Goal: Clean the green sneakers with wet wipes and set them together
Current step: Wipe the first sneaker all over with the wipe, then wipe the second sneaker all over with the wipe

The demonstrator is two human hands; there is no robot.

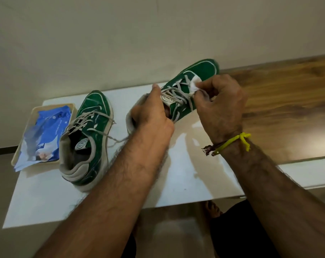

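I read this as the wiping step on the second sneaker: it is lifted off the white table, toe pointing away from me, well to the right of the pack of wet wipes. My left hand grips its collar, fingers curled round the heel opening and the thumb lying up along the tongue. My right hand pinches a crumpled white wipe between thumb and fingertips, fingers drawn in narrow, and presses it on the green upper beside the laces. The other sneaker stands on the table just right of the wipes pack, which lies in a shallow tray, laces loose

Whether that one is already clean I cannot tell. Next, I judge, I must work the wipe along the toe and sole edge while turning the shoe with the left hand, then set it down touching its mate, toes the same way
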